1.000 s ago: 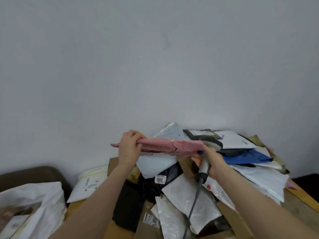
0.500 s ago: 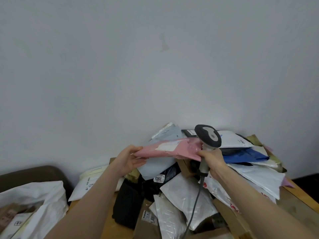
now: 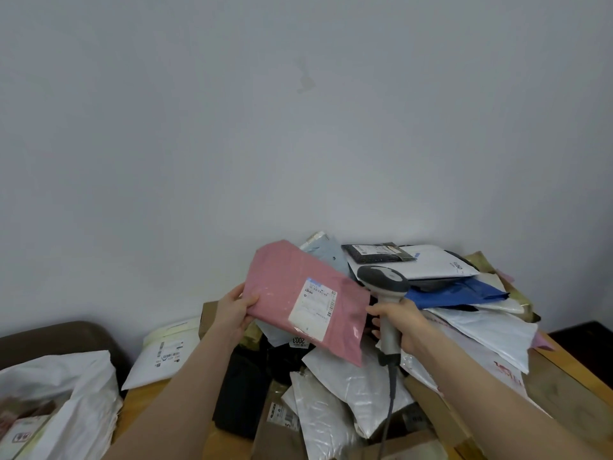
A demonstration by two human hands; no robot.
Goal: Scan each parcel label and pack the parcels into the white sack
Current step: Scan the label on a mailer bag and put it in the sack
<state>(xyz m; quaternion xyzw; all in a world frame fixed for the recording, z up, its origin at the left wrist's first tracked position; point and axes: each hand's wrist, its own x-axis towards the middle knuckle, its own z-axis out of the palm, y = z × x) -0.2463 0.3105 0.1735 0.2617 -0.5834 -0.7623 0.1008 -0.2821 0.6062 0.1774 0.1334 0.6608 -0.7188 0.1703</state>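
We hold the pink parcel in the left hand, which grips its lower left edge with the thumb on the face and the fingers passing behind. The parcel is raised above the pile and tilted, with its face turned toward the camera. The label sits on the right half of that face, and its print is too small to read. The right hand is curled round the handle of the scanner, which stands upright with its head just beside the parcel's upper right edge. We cannot tell whether the right index finger touches the parcel. The cable hangs from the base of the handle down across the pile. The pile lies on the table against the wall; a blue parcel lies near its top, to the right of the scanner head. A white parcel lies flat at the table's left end. The white sack stands at lower left, beside the table and well apart from the pink parcel, with its mouth open and labelled packets showing inside.
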